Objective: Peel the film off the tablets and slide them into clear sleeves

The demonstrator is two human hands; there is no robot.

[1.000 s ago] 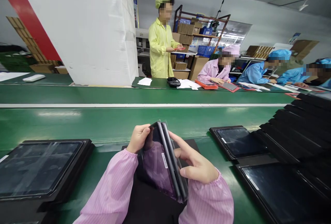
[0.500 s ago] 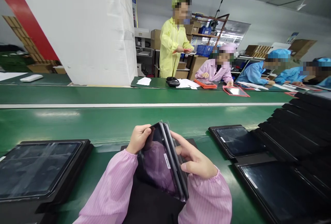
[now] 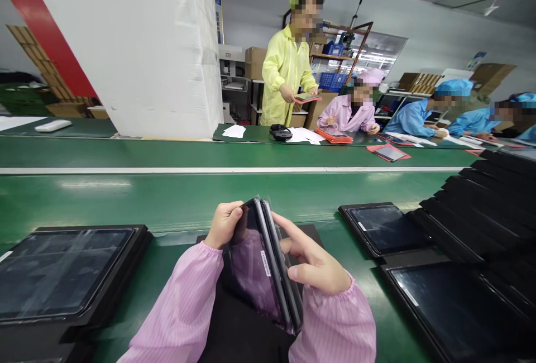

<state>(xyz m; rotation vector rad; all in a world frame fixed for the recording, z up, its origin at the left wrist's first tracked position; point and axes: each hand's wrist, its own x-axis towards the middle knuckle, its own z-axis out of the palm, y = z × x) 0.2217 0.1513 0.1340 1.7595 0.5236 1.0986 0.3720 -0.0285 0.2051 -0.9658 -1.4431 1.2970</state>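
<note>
Two glossy black tablets (image 3: 251, 273), one against the other, are tilted up on edge in front of me. A small white label shows on the nearer screen, and clear film sticks out at the top corner. My left hand (image 3: 225, 224) grips them by the upper left edge, thumb on the near screen. On the right side, my right hand (image 3: 316, 259) holds the farther tablet, index finger reaching along its back and thumb at its edge. Some of its fingers are hidden. Below the tablets lies a black tray (image 3: 238, 326).
Tablets in black trays lie at left (image 3: 62, 273) and right (image 3: 385, 229) on the green bench. A tall stack of black trays (image 3: 477, 201) stands at right. Across the bench, a person in yellow (image 3: 288, 67) stands holding a tablet; several others sit.
The two tablets have tipped slightly to the left in my hands, with my right hand following. Across the bench, the person in yellow has picked up a tablet on a red sheet.
</note>
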